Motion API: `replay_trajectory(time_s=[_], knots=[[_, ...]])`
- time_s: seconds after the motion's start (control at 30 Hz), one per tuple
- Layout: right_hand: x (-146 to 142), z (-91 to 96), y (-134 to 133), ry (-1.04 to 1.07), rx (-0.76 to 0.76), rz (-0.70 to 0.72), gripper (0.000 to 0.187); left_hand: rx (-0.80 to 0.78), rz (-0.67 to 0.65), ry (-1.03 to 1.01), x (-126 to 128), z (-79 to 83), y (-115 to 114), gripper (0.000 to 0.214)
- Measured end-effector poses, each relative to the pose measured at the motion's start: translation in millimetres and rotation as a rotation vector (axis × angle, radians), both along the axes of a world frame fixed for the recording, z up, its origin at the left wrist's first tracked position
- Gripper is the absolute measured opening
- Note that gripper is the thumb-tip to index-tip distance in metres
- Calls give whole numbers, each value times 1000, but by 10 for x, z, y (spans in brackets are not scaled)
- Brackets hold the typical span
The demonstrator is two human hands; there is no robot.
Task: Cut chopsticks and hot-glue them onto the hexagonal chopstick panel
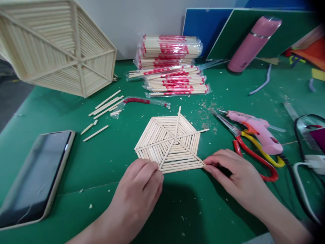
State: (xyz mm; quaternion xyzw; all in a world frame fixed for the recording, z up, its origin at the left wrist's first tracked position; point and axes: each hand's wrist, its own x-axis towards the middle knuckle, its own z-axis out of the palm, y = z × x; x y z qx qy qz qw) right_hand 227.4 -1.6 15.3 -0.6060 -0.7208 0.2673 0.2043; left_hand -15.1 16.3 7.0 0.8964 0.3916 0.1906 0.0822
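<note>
Pinching at the near right corner of the hexagonal stick panel (169, 142), the right hand (233, 173) is seen with thumb and forefinger closed narrowly on the end of the nearest stick. The left hand (142, 184) is laid on the panel's near left edge, fingers curled down onto the sticks; whether anything is nipped beneath them cannot be told.

The panel is held flat on the green tabletop (101, 162), mid-way along its front edge, apparently steadied from both sides so nothing is shifted.

Red-and-yellow scissors (254, 152) and a pink glue gun (256, 130) are laid just right of the right hand, probably for easy reach. Cut stick pieces (105, 105) are scattered left of the panel, wrapped chopstick packs (172, 64) are stacked toward the back edge, and a phone (35, 176) is placed at the front left corner.
</note>
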Motion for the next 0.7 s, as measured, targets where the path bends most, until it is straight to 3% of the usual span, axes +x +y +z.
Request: replay_trajectory(time_s=[0.23, 0.6, 0.7], knots=[[12, -51, -10, -15, -2, 5, 14, -242, 43, -90, -25, 62, -40, 17], [25, -35, -10, -37, 1, 11, 16, -104, 48, 42, 42, 84, -3, 15], [21, -39, -3, -34, -8, 15, 17, 21, 27, 100, 45, 79, -43, 22]])
